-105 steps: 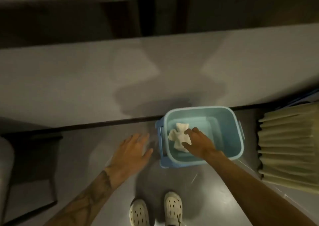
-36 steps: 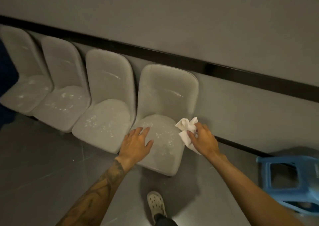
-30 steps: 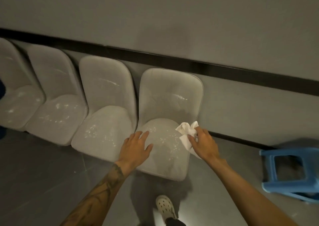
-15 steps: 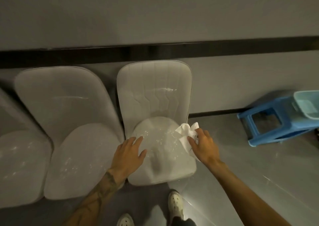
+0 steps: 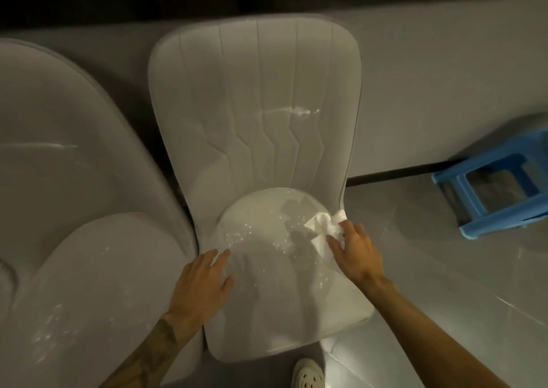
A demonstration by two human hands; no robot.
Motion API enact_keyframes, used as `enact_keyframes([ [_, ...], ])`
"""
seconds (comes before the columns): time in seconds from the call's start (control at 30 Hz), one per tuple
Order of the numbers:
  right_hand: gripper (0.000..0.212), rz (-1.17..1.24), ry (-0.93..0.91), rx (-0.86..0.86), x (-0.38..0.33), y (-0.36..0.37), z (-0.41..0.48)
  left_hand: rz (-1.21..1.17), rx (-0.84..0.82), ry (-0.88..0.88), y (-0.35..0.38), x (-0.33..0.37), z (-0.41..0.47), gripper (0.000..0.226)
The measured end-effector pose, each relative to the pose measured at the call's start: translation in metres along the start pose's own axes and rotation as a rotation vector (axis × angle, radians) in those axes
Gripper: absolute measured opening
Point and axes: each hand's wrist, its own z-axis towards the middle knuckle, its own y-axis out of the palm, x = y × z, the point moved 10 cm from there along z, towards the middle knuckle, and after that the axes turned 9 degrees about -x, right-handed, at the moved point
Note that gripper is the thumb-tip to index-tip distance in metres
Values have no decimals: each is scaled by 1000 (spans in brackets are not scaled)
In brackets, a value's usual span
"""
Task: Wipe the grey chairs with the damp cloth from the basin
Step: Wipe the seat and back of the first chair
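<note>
A grey padded chair [image 5: 255,114] stands against the wall right in front of me, its seat dotted with white specks and its backrest marked by a white streak. My right hand [image 5: 355,251] grips a crumpled white damp cloth [image 5: 321,227] at the seat's right edge, the cloth touching the seat. My left hand [image 5: 201,286] lies flat with fingers spread on the seat's left front part. A second grey chair [image 5: 74,209], also speckled, stands directly to the left. The basin is out of view.
A blue plastic stool [image 5: 498,186] stands on the grey floor at the right, near the wall. A black skirting strip [image 5: 400,171] runs along the wall's foot. My white shoe [image 5: 307,374] shows below the chair's front edge.
I lifted the cloth out of the basin, turned to the row of chairs and stepped up to the rightmost one. The view has closed in; both hands now rest on its seat.
</note>
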Motion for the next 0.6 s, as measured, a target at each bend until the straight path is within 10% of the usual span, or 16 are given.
enact_keyframes([
  [0.6,40,-124,-266,262,33,83,96,282,603,249,34,-45,91,57],
])
